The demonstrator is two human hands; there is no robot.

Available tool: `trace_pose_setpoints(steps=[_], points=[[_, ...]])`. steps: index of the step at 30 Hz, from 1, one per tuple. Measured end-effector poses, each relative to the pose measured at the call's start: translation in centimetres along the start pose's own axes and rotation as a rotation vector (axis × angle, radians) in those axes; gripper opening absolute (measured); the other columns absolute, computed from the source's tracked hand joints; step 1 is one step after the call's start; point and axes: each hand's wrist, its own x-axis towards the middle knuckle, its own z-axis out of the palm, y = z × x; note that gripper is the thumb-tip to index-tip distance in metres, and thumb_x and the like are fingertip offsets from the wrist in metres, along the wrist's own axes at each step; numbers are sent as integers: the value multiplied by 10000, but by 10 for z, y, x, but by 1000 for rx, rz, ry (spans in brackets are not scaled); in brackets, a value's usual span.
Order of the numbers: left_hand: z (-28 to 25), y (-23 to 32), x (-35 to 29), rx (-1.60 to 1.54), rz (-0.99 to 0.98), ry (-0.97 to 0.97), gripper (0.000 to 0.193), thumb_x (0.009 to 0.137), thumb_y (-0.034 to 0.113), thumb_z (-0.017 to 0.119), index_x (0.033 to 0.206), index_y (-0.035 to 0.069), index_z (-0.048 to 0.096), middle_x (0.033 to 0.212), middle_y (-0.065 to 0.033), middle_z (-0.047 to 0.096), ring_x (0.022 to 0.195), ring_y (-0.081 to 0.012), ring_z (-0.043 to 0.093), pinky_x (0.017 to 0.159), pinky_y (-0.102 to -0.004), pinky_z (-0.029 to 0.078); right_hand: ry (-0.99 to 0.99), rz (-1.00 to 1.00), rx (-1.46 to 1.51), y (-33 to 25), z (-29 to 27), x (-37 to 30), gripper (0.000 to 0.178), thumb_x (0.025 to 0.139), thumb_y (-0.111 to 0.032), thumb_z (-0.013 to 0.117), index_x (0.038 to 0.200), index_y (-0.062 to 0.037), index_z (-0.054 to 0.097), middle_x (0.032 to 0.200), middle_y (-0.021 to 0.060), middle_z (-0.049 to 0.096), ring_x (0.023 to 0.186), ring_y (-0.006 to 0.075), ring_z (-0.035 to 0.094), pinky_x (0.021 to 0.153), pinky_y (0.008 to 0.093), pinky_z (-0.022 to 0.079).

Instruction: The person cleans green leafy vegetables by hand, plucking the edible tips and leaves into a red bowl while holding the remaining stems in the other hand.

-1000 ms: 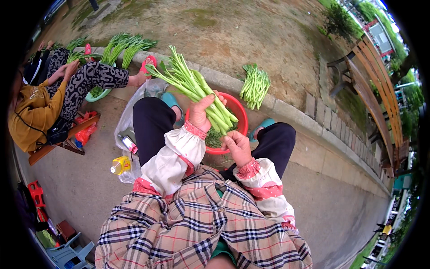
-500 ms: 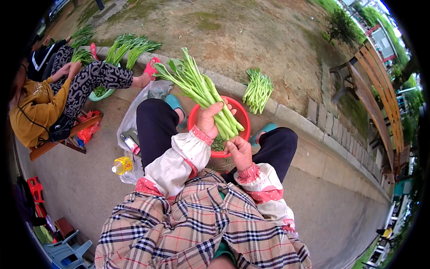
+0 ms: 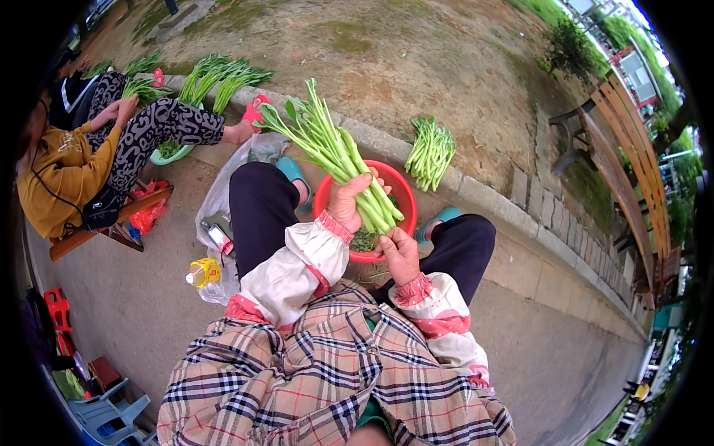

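Note:
My left hand (image 3: 349, 202) is wrapped round the middle of a bunch of long green leafy stalks (image 3: 332, 146). The leafy tops slant up and to the left, and the cut ends point down toward my right hand (image 3: 399, 255). That hand is closed at the cut ends, thumb and fingers pinched on a stalk end. Below the bunch, between my feet, stands a red basin (image 3: 407, 199) with small green scraps (image 3: 363, 241) inside. The bunch and my hands hide part of it.
Another bunch of stalks (image 3: 431, 152) rests against the kerb (image 3: 476, 188). Leftward lie a clear plastic bag (image 3: 210, 195), a phone-like object (image 3: 220, 238) and a yellow-labelled bottle (image 3: 202, 273). A person in a mustard top (image 3: 78, 175) sits at left, near more greens (image 3: 216, 80). A bench (image 3: 628, 163) stands right.
Everything in view has shifted very slightly. My hands keep their hold on the bunch in nearly the same pose.

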Motion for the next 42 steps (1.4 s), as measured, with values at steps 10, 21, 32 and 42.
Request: trace_pose_setpoints(steps=[10,21,32,42], points=[[1,-3,-4,-15,-10,7,214,803,32,620,1007,29,556,894,-69,605,809,-214,630,766,-413,560,-15,23,38,5,3,-4,104,917,-63,499,884,23,549,707,23,552,612,82,543,574,229,463],[-5,-9,-8,19,-81,9,537,820,32,599,1292,193,399,930,-56,588,834,-190,614,807,-436,540,23,65,-1,9,5,-6,128,911,-78,516,853,18,579,667,43,589,595,102,566,566,233,457],[-9,13,17,723,-12,93,303,764,21,635,1046,63,534,850,-56,593,773,-153,602,628,-305,523,-129,96,25,-4,-19,5,204,918,-171,548,967,24,585,781,46,619,685,96,585,638,233,489],[30,-15,-20,1754,-67,28,698,703,122,663,1306,60,317,959,-220,622,915,-399,599,761,-471,473,-105,40,105,-9,-32,18,633,905,-358,559,1340,43,334,1205,139,516,1094,192,513,899,323,430]])
